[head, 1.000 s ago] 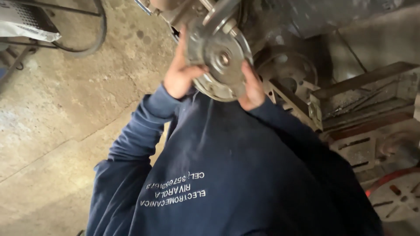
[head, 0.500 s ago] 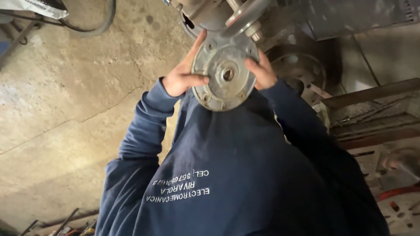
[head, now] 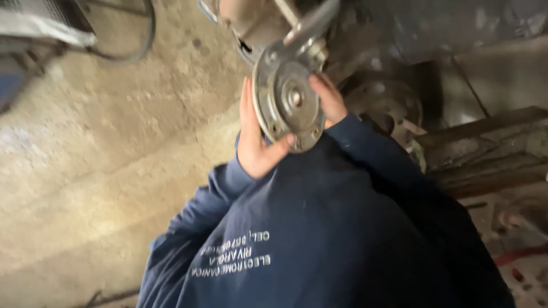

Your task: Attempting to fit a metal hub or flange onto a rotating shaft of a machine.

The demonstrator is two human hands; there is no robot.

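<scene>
I hold a round grey metal disc [head: 288, 102] with a centre hub and bolt holes in front of my chest. My left hand [head: 256, 145] cups its left and lower rim, the thumb hooked under the bottom edge. On the right side, the fingers of my right hand [head: 328, 100] press against the rim. A flat metal bar [head: 311, 25] sticks up from behind the top of the disc, towards a blurred machine housing [head: 251, 17]. Both arms are in dark blue sleeves [head: 371, 154].
Bare concrete floor [head: 114, 159] spreads to the left. A second round metal part [head: 388, 105] lies behind the disc on the right. Wooden beams [head: 485, 148] run along the right edge. A dark hose [head: 137, 40] curves at the upper left.
The disc has turned edge-on towards the left and sits a little higher. My left hand has slid from the side to under the lower rim. The view has shifted.
</scene>
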